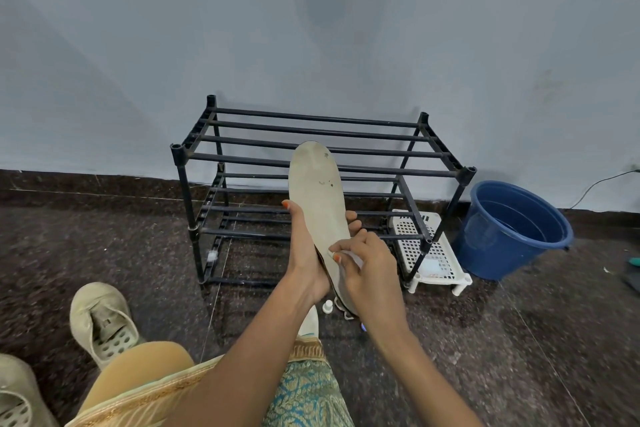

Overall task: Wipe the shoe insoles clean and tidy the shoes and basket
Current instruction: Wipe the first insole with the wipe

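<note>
A pale beige insole (pixel 317 187) stands upright in front of the black shoe rack, its toe end up and a few dark marks on it. My left hand (pixel 306 253) grips it from behind, thumb on the left edge and fingertips showing past the right edge. My right hand (pixel 367 262) pinches a small white wipe (pixel 349 258) and presses it on the insole's lower part. One beige shoe (pixel 104 322) lies on the floor at the left without an insole. A second shoe (pixel 17 395) shows at the bottom left corner.
A black two-tier shoe rack (pixel 311 163) stands against the wall. A white perforated basket (pixel 431 253) sits at its right foot, beside a blue bucket (pixel 512 229). A small white bottle cap (pixel 327 306) lies on the dark speckled floor under my hands. My knees fill the bottom.
</note>
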A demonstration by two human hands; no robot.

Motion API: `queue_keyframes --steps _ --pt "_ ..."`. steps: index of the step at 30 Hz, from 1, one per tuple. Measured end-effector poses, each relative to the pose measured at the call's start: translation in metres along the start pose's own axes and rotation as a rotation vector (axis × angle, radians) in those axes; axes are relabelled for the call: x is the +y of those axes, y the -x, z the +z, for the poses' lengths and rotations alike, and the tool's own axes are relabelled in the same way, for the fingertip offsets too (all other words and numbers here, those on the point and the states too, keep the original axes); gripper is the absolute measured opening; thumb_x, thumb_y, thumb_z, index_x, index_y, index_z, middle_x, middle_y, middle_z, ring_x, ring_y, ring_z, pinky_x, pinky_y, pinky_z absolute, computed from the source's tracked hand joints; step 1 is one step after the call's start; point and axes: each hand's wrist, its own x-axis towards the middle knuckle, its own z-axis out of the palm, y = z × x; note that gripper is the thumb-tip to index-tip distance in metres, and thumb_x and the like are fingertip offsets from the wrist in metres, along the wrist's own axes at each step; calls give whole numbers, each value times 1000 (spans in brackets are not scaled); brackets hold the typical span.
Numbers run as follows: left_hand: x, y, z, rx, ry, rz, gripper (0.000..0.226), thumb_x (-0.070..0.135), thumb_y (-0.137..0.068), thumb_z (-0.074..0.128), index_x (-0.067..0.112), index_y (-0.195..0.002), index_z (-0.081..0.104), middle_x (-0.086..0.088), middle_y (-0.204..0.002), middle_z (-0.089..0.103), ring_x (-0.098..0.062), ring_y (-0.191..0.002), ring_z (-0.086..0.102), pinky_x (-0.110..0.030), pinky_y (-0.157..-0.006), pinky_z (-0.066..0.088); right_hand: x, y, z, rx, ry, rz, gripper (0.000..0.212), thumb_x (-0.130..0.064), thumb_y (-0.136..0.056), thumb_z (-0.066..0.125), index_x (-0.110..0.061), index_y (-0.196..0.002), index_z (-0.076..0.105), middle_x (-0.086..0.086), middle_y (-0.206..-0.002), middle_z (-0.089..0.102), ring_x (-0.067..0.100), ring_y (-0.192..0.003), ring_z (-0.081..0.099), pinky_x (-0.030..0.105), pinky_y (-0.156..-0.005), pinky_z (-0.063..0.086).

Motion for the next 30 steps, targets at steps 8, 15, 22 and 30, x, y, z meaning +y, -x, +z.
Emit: queue_keyframes --steps 8,15,22,30 --pt "1 1 1 0 -29 -23 97 81 -78 4 4 -84 63 -11 -76 68 -22 -71 65 -29 -69 56 -2 -7 8 46 -14 -4 17 -3 -85 57 -11 -94 68 3 -96 56 18 -99 48 15 -74 30" --pt "0 0 2 65 54 -8 95 81 -79 12 1 -84 64 -14 -75 67 -27 -81 66 -37 -81 55 -12 9 1 -81 -226 70 18 -1 -83 58 -14 -88 70 3 -96 61 15 -93 54 32 -84 46" --pt "0 -1 4 74 68 -6 95 79 -80 14 -1 -85 64 -15 -71 66 -24 -73 66 -36 -76 57 -11 14 -2 -88 -248 72 19 1 -83 57 -13 -82 69 3 -91 59 18 -89 55 34 -80 47" --pt "0 0 1 22 -62 -39 98 80 -79 3 5 -84 66 -11 -74 67 -22 -65 65 -29 -65 54 9 -8 5 48 2 -45 16 3 -81 60 -8 -88 69 5 -93 55 21 -95 52 22 -76 41"
